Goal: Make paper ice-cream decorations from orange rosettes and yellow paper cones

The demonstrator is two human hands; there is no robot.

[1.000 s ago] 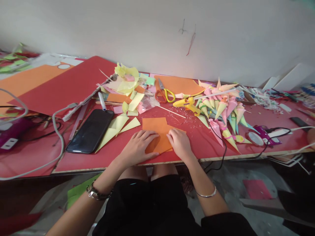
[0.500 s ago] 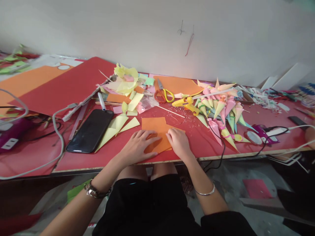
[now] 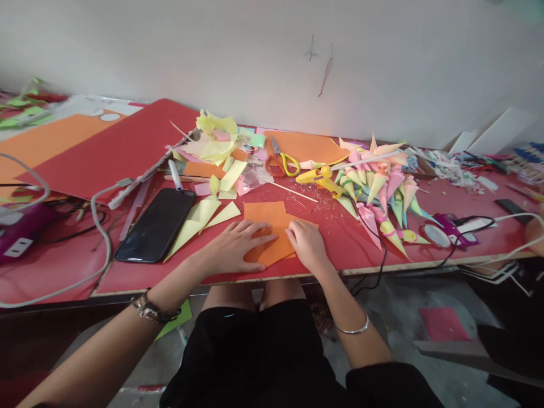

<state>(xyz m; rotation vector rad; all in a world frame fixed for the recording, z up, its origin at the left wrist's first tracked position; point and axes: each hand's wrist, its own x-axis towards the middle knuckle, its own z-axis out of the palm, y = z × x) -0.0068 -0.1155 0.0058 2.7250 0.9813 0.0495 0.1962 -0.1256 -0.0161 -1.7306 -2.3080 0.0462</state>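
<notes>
Orange paper [image 3: 272,218] lies in overlapping pieces near the front edge of the red table [image 3: 144,277]. My left hand [image 3: 236,249] rests flat on its left side, fingers spread. On the right side of the paper, my right hand [image 3: 306,241] presses down with curled fingers; whether it pinches the paper's edge is hidden. Cut pieces of pale yellow paper [image 3: 191,224] lie left of my left hand, beside a black phone [image 3: 157,224]. Beyond my right hand lies a yellow glue gun [image 3: 321,178].
Scissors [image 3: 283,158] lie at the back, by an orange sheet [image 3: 306,146]. Rolled paper cones [image 3: 382,181] pile up on the right, with a black cable [image 3: 382,260] hanging over the edge. A large red sheet [image 3: 114,147] covers the left; paper scraps [image 3: 216,147] sit mid-back.
My left hand has slid slightly left over the orange paper, and its forearm has swung outward to the left. My right hand stays in nearly the same place on the paper.
</notes>
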